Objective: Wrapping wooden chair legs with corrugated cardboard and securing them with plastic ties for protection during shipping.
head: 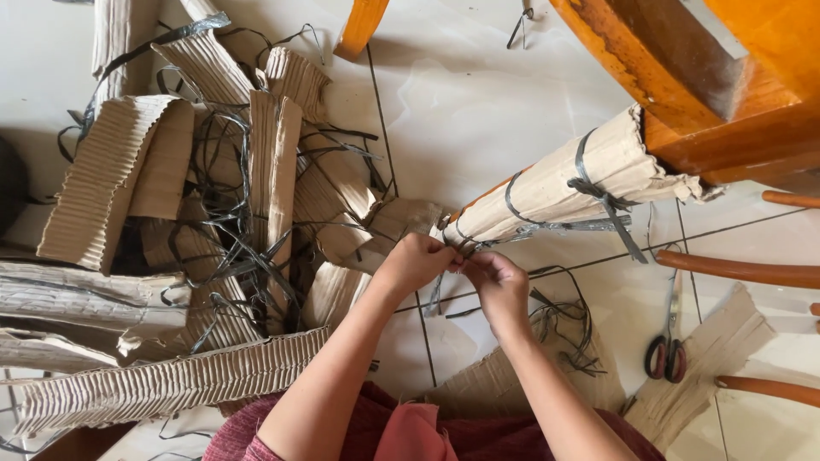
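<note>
Both hands, left hand (416,263) and right hand (498,286), pinch the strap (459,248) at the near-left end of the wrapped leg (555,189), whose long axis runs from their fingers up toward the far right.

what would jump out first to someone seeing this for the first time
Centre frame, the left hand and right hand meet at the lower end of a cardboard-wrapped furniture leg bound with grey straps. A heap of corrugated cardboard fills the left floor; scissors lie at right.
</note>
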